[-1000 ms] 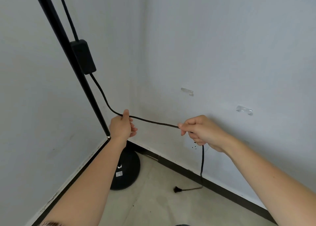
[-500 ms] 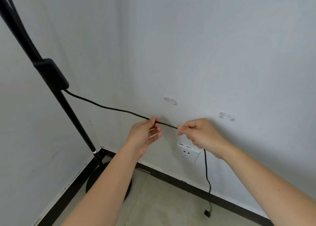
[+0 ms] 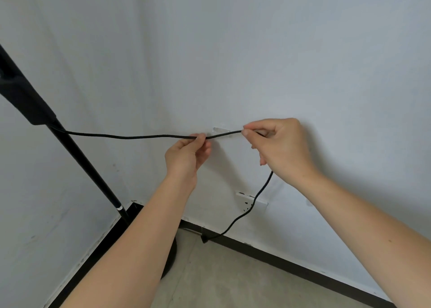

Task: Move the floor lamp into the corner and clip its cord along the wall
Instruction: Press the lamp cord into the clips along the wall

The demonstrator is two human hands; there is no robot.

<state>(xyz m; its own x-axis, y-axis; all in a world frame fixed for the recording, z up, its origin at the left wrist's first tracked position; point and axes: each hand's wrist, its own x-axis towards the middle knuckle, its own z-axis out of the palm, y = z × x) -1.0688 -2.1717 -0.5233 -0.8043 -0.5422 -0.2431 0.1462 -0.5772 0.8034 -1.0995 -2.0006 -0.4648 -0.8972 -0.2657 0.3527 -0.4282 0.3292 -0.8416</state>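
Observation:
The black floor lamp pole [image 3: 77,155] stands in the corner at the left, its round base [image 3: 172,256] mostly hidden behind my left forearm. A black cord [image 3: 130,136] runs from the switch box [image 3: 25,104] on the pole to my hands. My left hand [image 3: 186,156] pinches the cord, and my right hand [image 3: 279,146] pinches it a little further right. The stretch between them lies across a clear wall clip [image 3: 221,130]. Below my right hand the cord hangs down to its plug [image 3: 204,239] near the floor.
A white wall socket [image 3: 245,201] sits low on the right wall, with the hanging cord passing in front of it. A black skirting board [image 3: 291,256] runs along both walls above the pale floor [image 3: 221,282].
Both hands have lifted the cord up and right, from below the clip to level with it. The view has shifted right, so the second clip is hidden now.

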